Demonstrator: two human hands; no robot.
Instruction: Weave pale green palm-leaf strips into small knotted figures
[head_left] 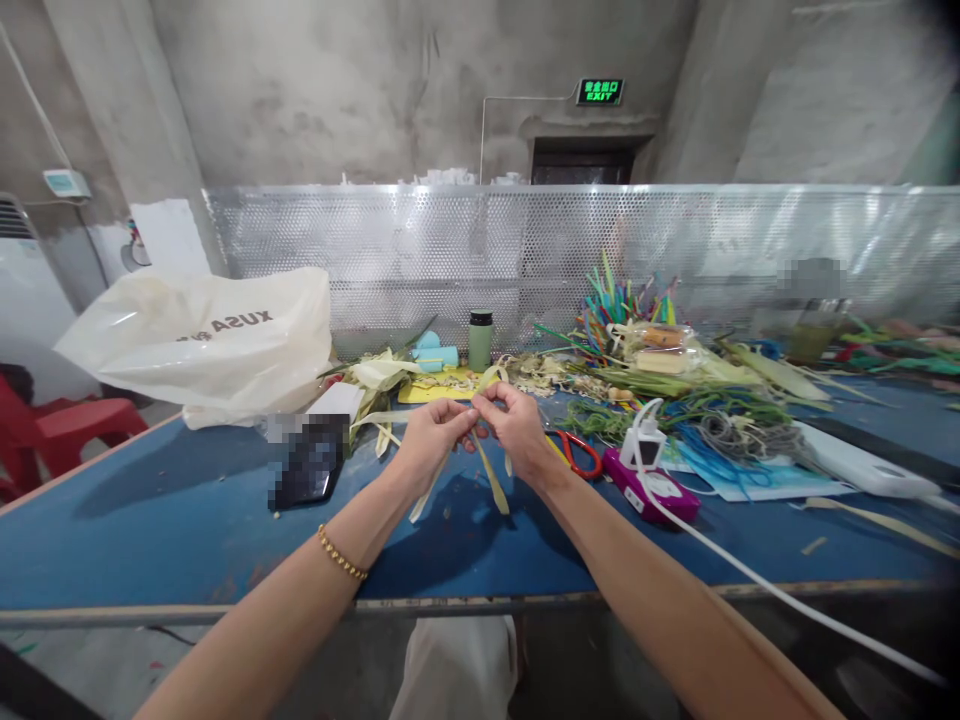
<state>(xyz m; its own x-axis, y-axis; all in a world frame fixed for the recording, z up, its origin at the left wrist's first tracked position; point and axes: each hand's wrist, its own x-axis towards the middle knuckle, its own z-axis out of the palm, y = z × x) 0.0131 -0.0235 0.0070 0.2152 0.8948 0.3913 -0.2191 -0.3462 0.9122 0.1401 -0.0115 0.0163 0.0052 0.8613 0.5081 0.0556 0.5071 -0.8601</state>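
Note:
Pale yellow-green strips, like dried husk [491,482], hang from between my two hands above the blue table. My left hand [439,432] pinches the strips with thumb and forefinger. Close against it, my right hand [514,420] is closed on the same strips, its fingertips meeting those of the left. One strip end loops up above the fingers, and others dangle below. The exact crossing of the strips is hidden behind my fingertips. Red-handled scissors [583,458] lie just right of my right hand.
A dark phone [311,460] and a plastic bag [217,335] are at left. Behind my hands stands a green bottle [480,342]. To the right are a purple power strip [651,490] with a white cable, green cords [720,405] and colourful stems [622,310]. A perforated metal screen [390,240] borders the back.

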